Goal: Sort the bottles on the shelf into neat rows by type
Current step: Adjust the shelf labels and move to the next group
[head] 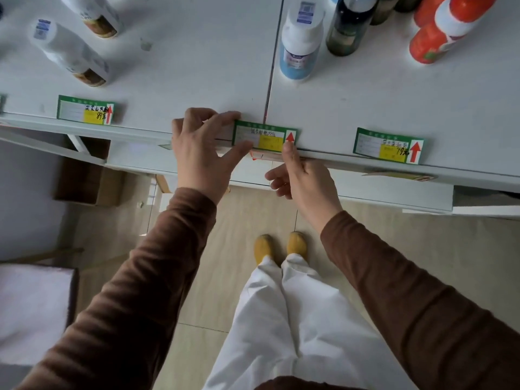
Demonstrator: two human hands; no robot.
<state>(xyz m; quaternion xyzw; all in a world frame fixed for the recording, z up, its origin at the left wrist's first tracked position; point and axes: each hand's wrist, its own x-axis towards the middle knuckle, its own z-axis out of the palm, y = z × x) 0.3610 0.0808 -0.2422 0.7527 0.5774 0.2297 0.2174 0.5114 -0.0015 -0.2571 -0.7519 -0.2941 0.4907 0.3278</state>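
Both hands pinch the middle price tag (264, 136) at the shelf (197, 80) edge: left hand (197, 147) on its left end, right hand (301, 175) below its arrow. The bottles (301, 40) (all upright) stand well back, untouched.

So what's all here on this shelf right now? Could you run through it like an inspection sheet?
Surface: white shelf, with a seam between two boards.
Job's things: two white bottles at the left; a white and blue bottle, a dark bottle and red and white bottles at the right, in loose groups.
Clutter: three green price tags along the front edge; the middle price tag sits between the hands.
Grippers: left hand pinches the middle tag's left end; right hand presses its right end with the thumb.
Cables: nothing seen.
Surroundings: tiled floor, cardboard box below the shelf.
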